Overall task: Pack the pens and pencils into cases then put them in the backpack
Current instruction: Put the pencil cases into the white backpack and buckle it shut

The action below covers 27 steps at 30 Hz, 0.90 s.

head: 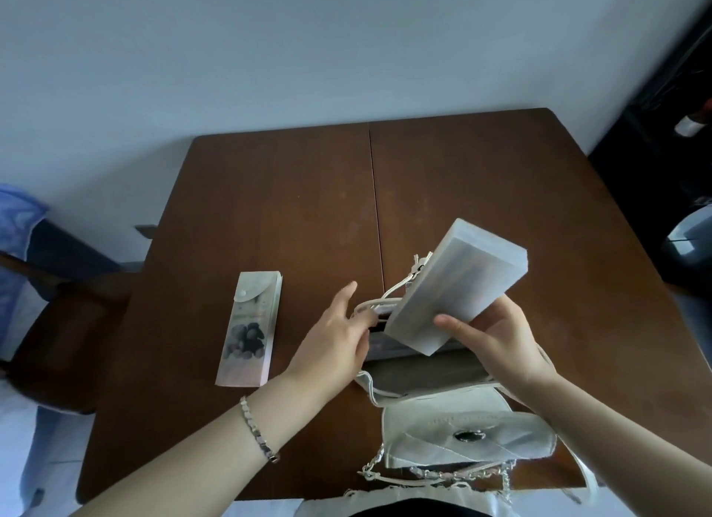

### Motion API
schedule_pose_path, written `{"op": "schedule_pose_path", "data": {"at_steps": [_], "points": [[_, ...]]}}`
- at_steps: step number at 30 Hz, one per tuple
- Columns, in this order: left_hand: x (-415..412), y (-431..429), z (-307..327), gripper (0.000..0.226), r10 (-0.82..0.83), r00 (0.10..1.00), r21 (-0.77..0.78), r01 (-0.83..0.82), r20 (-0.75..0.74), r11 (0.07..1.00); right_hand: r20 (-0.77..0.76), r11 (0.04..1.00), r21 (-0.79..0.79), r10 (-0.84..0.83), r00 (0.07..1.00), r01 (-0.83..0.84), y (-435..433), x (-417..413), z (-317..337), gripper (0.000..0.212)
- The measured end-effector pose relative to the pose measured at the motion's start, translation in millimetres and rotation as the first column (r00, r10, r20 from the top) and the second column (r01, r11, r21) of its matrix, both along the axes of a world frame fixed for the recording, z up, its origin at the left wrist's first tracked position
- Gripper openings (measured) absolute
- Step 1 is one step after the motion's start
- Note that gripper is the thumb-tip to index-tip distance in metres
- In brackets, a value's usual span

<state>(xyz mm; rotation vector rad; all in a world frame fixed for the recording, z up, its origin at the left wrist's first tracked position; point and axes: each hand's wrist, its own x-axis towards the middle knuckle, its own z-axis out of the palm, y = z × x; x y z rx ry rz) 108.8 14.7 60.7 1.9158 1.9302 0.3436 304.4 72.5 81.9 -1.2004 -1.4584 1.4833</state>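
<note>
The right hand has its grip closed around the lower end of a frosted case, held tilted above the open mouth of the white backpack. The left hand touches the backpack's rim; whether its grip hooks the rim cannot be told. A second, printed case lies flat on the brown wooden worktop, left of the backpack. Behind is a pale wall. A chair stands at left.
</note>
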Motion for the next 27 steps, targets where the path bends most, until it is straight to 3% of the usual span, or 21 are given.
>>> {"op": "schedule_pose_path", "data": {"at_steps": [3, 8, 10, 14, 16, 18, 20, 23, 25, 27], "points": [[8.0, 5.5, -2.2, 0.040, 0.076, 0.996, -0.234, -0.065, 0.037, 0.970, 0.036, 0.997, 0.066, 0.024, 0.999, -0.027, -3.7, 4.4, -3.6, 0.028], [5.0, 17.8, -13.4, 0.063, 0.127, 0.989, -0.326, -0.097, 0.073, 0.941, 0.194, 0.935, 0.238, 0.219, 0.956, -0.262, -5.7, 2.3, -12.6, 0.042], [1.7, 19.9, -11.7, 0.061, 0.058, 0.996, -0.314, -0.033, 0.072, 0.949, 0.232, 0.876, 0.336, 0.279, 0.932, -0.346, -4.1, -2.5, -18.2, 0.028], [2.2, 15.5, -2.3, 0.049, -0.159, 0.986, -0.185, 0.165, 0.047, 0.969, 0.431, 0.717, 0.440, 0.360, 0.827, -0.541, 6.4, -11.1, -33.6, 0.043], [2.2, 13.5, 2.4, 0.055, -0.172, 0.983, -0.114, 0.179, 0.068, 0.977, 0.581, 0.633, 0.449, 0.330, 0.744, -0.631, 10.2, -8.9, -42.8, 0.049], [5.9, 11.2, 11.3, 0.062, -0.153, 0.980, -0.195, 0.176, 0.127, 0.965, 0.705, 0.631, 0.421, 0.224, 0.673, -0.652, 16.0, -2.1, -44.4, 0.050], [5.6, 12.2, 20.0, 0.068, -0.099, 0.991, -0.275, 0.120, 0.088, 0.954, 0.827, 0.640, 0.380, 0.090, 0.556, -0.668, 19.4, 4.0, -48.0, 0.048], [10.2, 15.9, 29.9, 0.075, -0.101, 0.995, -0.355, 0.100, 0.016, 0.929, 0.965, 0.652, 0.217, -0.028, 0.262, -0.727, 21.4, 1.1, -42.8, 0.054], [14.8, 17.6, 29.3, 0.074, -0.116, 0.993, -0.361, 0.108, 0.002, 0.926, 0.999, 0.699, 0.038, 0.000, 0.054, -0.714, 20.9, -11.5, -31.5, 0.056], [20.8, 19.5, 28.8, 0.069, -0.091, 0.996, -0.366, 0.079, -0.016, 0.927, 0.992, 0.712, -0.124, 0.084, -0.092, -0.691, 21.0, -21.7, -37.1, 0.059]]}}
